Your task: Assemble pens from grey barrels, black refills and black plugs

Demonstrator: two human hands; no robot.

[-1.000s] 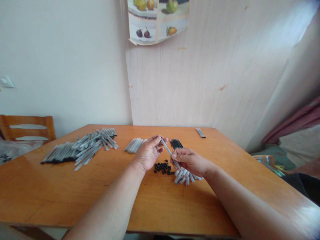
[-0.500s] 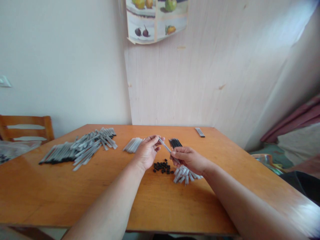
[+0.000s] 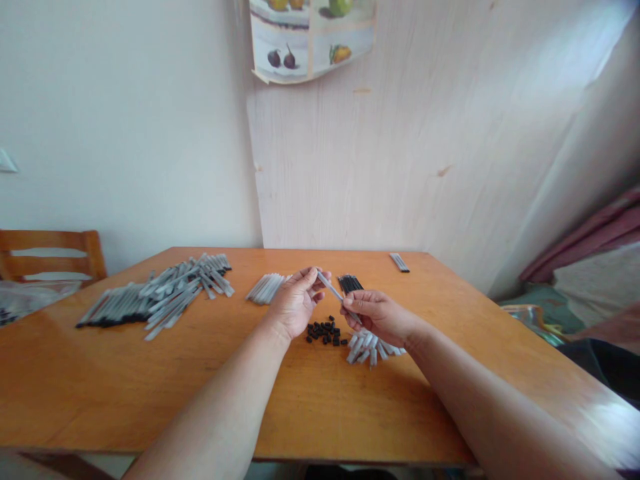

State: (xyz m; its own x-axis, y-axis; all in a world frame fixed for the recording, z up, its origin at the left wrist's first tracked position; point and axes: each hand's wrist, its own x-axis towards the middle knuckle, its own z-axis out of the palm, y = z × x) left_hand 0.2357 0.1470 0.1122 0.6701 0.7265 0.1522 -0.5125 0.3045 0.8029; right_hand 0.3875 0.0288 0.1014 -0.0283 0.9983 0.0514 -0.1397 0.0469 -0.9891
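Both my hands hold one slim, pale pen barrel (image 3: 330,286) slantwise above the table. My left hand (image 3: 298,301) pinches its upper end between thumb and fingers. Lower down, my right hand (image 3: 376,310) grips the other end. Beneath the hands lies a loose heap of small black plugs (image 3: 326,332). Short whitish tube-like pieces (image 3: 373,348) are piled under my right hand. Behind the hands are a bundle of thin black sticks, perhaps refills (image 3: 351,283), and a row of pale barrels (image 3: 266,289), partly hidden by my left hand.
A large pile of pale pens with black ends (image 3: 173,293) covers the table's left side. A small group of pens (image 3: 399,262) lies at the far right. A wooden chair (image 3: 50,257) stands at left; the table (image 3: 300,413) meets the wall behind.
Both hands keep their hold on the pen barrel. My right hand has shifted very slightly, and the whole view has moved a little. The piles look unchanged.
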